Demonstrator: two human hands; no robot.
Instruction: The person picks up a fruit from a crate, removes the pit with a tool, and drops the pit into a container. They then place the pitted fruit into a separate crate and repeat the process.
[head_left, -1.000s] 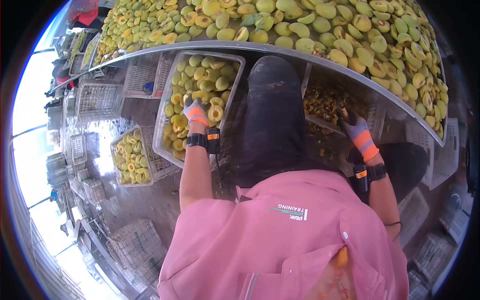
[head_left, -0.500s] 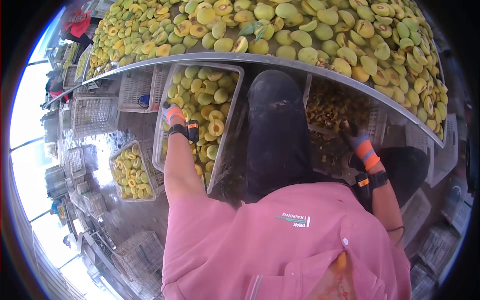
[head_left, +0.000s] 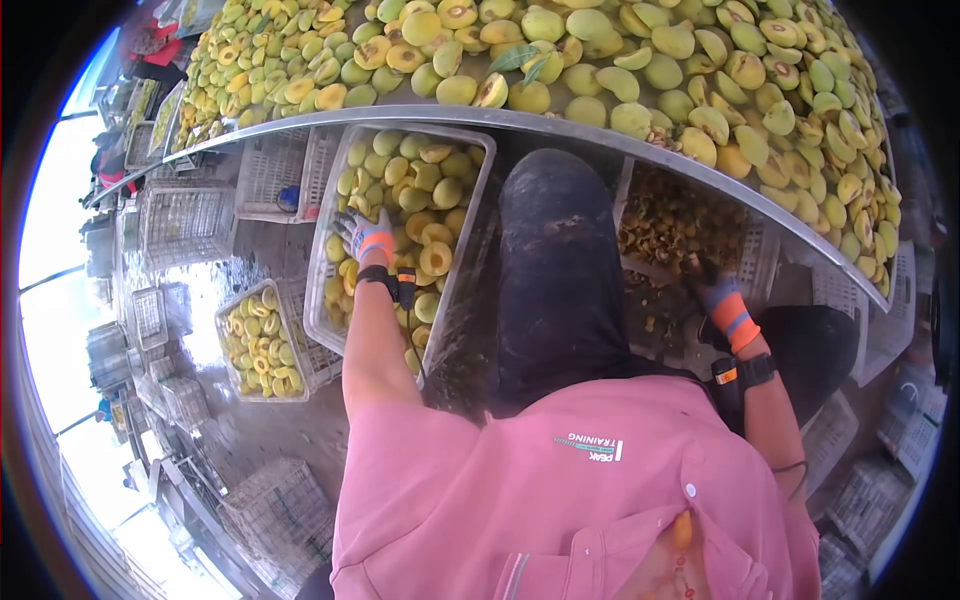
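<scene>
My left hand (head_left: pixel 366 236), in a grey and orange glove, is over the plastic crate (head_left: pixel 462 245) of halved yellow-green peaches (head_left: pixel 411 198). Its fingers are spread, touching or just above the fruit, with nothing visibly held. Beside the other crate, which contains brown pits and scraps (head_left: pixel 683 222), is my right hand (head_left: pixel 716 290), gloved with dark, dirty fingertips. Those fingers look curled together; whatever they hold, if anything, is too dark to make out.
A metal-rimmed table (head_left: pixel 560 122) heaped with halved peaches curves across the front, above both crates. My knee (head_left: pixel 556 230) stands between them. Another crate of peach halves (head_left: pixel 264 345) sits on the wet floor at left, near stacked crates (head_left: pixel 187 222). People are at the far left.
My left hand has moved slightly right and down over the peach crate, its fingers now spread. My right hand has shifted slightly down, staying beside the pits. The view has moved a little.
</scene>
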